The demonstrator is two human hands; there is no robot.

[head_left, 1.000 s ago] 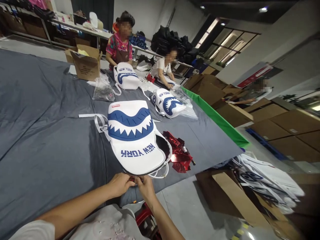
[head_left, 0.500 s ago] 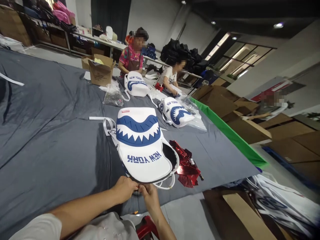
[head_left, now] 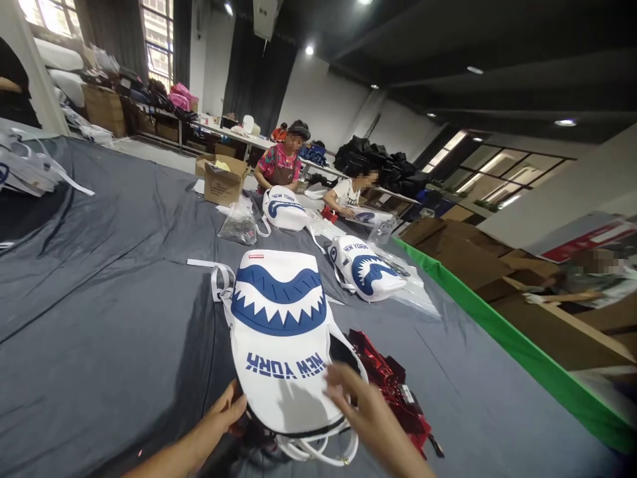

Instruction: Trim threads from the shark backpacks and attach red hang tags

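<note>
**Inspector:** Fingers of the left hand [head_left: 219, 418] were loosely curled, thumb raised, and pressed against the near left edge of the white backpack [head_left: 281, 345]. I could not tell whether they had pinched the fabric or merely steadied it.

**Supervisor:** And where did the backpack lie?

**Inspector:** Flat on the grey table cover [head_left: 99, 318], face up, its blue shark mouth [head_left: 279, 309] pointed away from the person and the "NEW YORK" lettering [head_left: 284, 365] upside down to them. White straps [head_left: 219, 282] trailed off its far left corner. The carry handle [head_left: 323, 455] hung at the near end.

**Supervisor:** The right hand?

**Inspector:** The right hand [head_left: 361, 411] was blurred, fingers spread and holding nothing, just over the backpack's near right corner, beside the open zip gap [head_left: 343, 352]. Red foil tags [head_left: 393, 392] lay just to the right, touching the backpack's side.

**Supervisor:** Your advice on handling?

**Inspector:** In my judgement, the left hand ought to pin the edge firmly so the slick panel did not slide on the cover, while the right took the corner without snagging the foil tags. Further right, a second backpack [head_left: 365, 269] rested on clear plastic [head_left: 413, 292], well apart; co-workers [head_left: 283, 162] sat at the far end.
</note>
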